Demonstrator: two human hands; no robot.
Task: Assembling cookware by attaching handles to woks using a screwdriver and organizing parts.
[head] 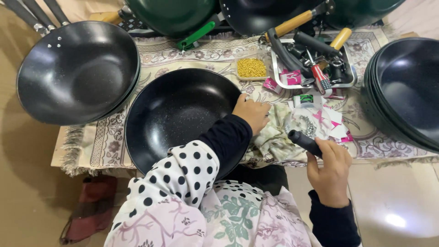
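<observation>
- low table [58, 155], covered by a fringed floral cloth [107, 137]
- on the cloth: black woks [77, 71] stacked left, one black wok [176, 114] centre, another stack [407, 91] right
- metal tray [315, 68] of handles, tub of gold screws [251, 67] (far side)

pink sachets [291, 77]: small pink-and-white packets beside the metal tray [315, 85]
loose packets [331, 121]: pink-white heap on the cloth
green label [305, 98]: small, green-and-white
</observation>
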